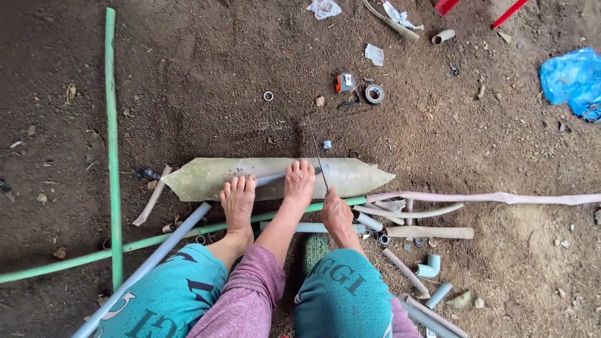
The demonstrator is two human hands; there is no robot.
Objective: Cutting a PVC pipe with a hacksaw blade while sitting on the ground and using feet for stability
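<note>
I sit on bare dirt with a pale, pointed flat board (206, 178) lying across in front of me. A long grey pipe (156, 256) runs from my lower left up onto the board. My left foot (238, 203) rests on the pipe. My left hand (299, 181), at the end of a purple sleeve, presses the pipe's end down onto the board. My right hand (337, 214) grips a thin dark saw blade (318, 156), which stands across the pipe just right of my left hand.
Green pipes (113, 156) lie left and under my legs. Cut grey pipe pieces and elbow fittings (429, 266) are scattered at right, beside a long pale stick (501, 198). An orange tape measure (345, 81), tape roll (374, 94) and blue plastic bag (573, 81) lie farther off.
</note>
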